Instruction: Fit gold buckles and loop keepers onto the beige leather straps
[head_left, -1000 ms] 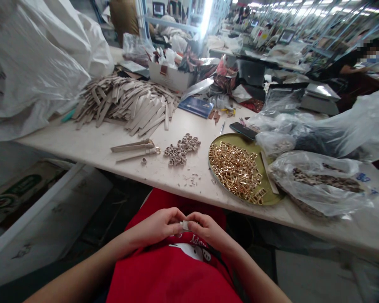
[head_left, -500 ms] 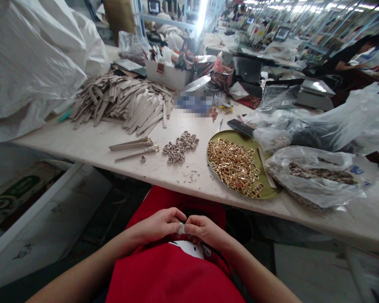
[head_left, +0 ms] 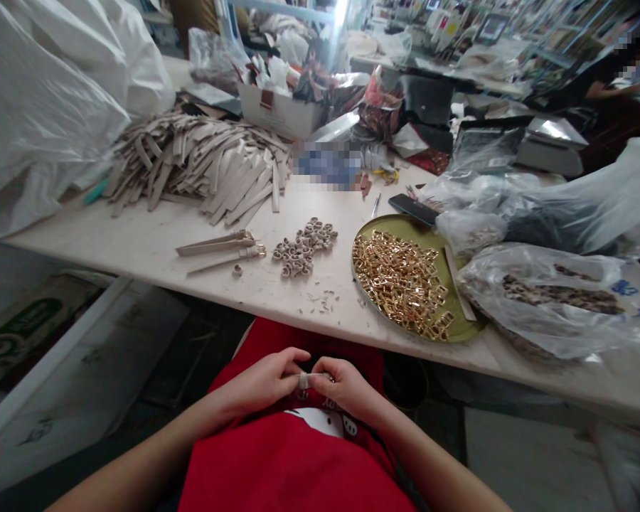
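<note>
Over my lap, below the table edge, my left hand (head_left: 273,378) pinches a small beige strap loop (head_left: 304,381) between thumb and fingers. Close on its right, my right hand (head_left: 345,384) is closed on a thin beige strap, which runs across from the loop; its far end is hidden by the fingers. In front on the table lie a few straps with gold buckles (head_left: 221,249), a single loose loop (head_left: 237,270) and a heap of beige loops (head_left: 305,247). Gold buckles (head_left: 400,284) fill much of a round olive tray (head_left: 472,328).
A large pile of beige straps (head_left: 203,160) covers the table's back left. Clear plastic bags (head_left: 560,299) lie right of the tray, with a dark phone (head_left: 413,208) behind it. Small scraps (head_left: 323,302) dot the front edge. A box (head_left: 277,114) stands at the back.
My hands have drawn slightly apart, so the loop and the strip between them show more. The camera view has tilted a little downward.
</note>
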`<move>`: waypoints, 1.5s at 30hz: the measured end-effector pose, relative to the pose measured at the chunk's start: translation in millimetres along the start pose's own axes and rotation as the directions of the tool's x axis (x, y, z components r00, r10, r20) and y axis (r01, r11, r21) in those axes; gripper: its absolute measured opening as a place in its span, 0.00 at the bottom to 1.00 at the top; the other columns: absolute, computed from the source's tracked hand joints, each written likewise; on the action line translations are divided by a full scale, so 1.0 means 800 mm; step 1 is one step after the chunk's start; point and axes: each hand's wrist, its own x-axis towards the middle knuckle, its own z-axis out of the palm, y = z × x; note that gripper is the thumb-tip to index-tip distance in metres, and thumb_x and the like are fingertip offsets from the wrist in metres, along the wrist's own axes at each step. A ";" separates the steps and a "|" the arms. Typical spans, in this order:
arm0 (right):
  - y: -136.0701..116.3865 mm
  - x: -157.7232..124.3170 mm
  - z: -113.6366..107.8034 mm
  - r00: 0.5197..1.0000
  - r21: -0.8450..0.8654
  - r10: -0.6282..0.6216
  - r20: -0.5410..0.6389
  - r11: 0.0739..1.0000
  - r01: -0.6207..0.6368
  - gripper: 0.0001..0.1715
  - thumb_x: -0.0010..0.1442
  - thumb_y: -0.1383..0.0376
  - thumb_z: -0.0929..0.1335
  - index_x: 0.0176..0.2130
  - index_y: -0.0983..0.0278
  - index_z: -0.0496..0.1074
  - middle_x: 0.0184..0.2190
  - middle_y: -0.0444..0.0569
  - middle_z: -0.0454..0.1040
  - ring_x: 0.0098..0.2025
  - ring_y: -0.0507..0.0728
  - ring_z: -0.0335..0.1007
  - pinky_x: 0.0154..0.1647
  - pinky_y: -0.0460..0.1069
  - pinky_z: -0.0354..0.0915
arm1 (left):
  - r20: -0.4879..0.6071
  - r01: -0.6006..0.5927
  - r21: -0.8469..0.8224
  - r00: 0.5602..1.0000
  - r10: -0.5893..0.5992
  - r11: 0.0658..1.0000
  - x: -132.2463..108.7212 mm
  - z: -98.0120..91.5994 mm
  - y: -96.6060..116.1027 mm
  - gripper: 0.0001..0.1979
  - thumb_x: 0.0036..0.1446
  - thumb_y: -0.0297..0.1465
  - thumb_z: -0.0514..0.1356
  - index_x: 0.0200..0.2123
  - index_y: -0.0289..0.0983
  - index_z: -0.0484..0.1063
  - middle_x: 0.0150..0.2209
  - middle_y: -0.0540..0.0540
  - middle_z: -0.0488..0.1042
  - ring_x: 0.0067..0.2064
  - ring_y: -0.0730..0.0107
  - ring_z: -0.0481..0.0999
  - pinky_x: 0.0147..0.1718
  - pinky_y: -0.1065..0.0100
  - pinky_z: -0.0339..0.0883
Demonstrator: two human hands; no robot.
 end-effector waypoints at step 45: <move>-0.007 -0.022 0.009 0.983 -0.255 -0.176 -0.056 0.954 0.156 0.04 0.56 0.68 0.60 0.29 0.63 0.61 0.24 0.42 0.64 0.27 0.51 0.58 0.26 0.45 0.52 | -0.069 0.048 0.368 0.997 -0.024 0.929 -0.003 0.009 -0.004 0.15 0.51 0.41 0.52 0.27 0.35 0.71 0.24 0.50 0.72 0.25 0.71 0.67 0.21 0.73 0.51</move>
